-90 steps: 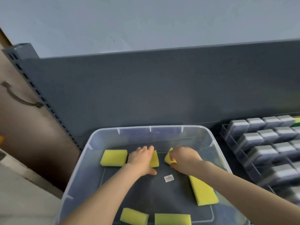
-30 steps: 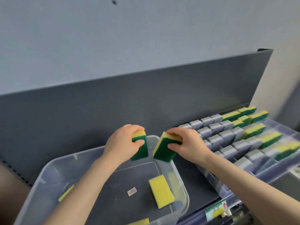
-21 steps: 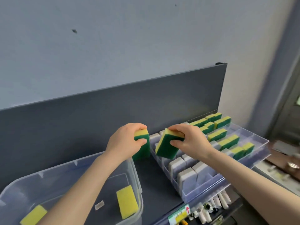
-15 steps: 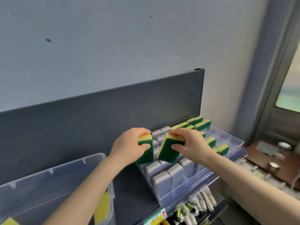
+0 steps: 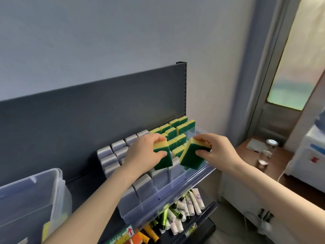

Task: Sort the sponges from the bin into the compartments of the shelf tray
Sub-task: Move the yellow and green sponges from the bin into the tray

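My left hand point(image 5: 142, 154) grips a yellow-and-green sponge point(image 5: 163, 158) and holds it upright above the clear shelf tray point(image 5: 167, 191). My right hand point(image 5: 218, 152) grips a second yellow-and-green sponge point(image 5: 192, 156), tilted, over the tray's front right compartments. Grey-and-white sponges point(image 5: 112, 155) fill the tray's left rows. Yellow-and-green sponges point(image 5: 177, 131) stand in its far right rows. The clear bin point(image 5: 33, 196) sits at the lower left, with a yellow sponge point(image 5: 46, 229) showing through its wall.
A dark grey shelf back panel point(image 5: 88, 120) rises behind the tray. Tubes point(image 5: 186, 208) lie on the shelf below. At right stand a brown table point(image 5: 281, 161) with glass jars point(image 5: 267, 152) and a white water dispenser point(image 5: 309, 152).
Both hands lifted sponges out of the bin and carried them right, over the tray. The view swung right with them, so the bin slid to the left edge.
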A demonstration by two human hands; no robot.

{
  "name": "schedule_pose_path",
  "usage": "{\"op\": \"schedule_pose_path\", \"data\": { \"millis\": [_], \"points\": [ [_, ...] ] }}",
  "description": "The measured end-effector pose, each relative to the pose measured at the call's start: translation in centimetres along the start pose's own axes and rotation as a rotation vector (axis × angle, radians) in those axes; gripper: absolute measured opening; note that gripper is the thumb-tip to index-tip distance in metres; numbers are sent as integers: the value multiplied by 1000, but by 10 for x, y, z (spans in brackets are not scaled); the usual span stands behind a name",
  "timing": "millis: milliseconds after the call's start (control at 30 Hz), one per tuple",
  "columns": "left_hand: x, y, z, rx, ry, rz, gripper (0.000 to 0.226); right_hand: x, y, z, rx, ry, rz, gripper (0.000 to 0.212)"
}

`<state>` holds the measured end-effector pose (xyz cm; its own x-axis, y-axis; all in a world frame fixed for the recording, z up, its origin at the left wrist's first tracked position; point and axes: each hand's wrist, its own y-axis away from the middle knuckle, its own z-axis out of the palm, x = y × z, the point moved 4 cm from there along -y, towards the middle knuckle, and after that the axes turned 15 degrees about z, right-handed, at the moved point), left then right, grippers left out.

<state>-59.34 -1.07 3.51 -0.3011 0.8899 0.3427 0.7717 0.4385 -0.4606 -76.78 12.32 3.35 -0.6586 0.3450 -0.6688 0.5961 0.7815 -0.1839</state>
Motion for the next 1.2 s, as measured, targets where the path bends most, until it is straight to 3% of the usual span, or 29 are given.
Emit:
{"op": "schedule_pose_path", "data": {
  "millis": [200,767,1200],
  "points": [
    [-12,-46,27,-29,9,-6,36,36,-38,-5,44,-60,57,40],
    [-70,-198,96,-61,49,33,30,95,-206,-22,83,60,81,40],
    [-90,-225,133,-51,23,-119,32,139,-289,3,-122,64,-14,41]
  ]
}}
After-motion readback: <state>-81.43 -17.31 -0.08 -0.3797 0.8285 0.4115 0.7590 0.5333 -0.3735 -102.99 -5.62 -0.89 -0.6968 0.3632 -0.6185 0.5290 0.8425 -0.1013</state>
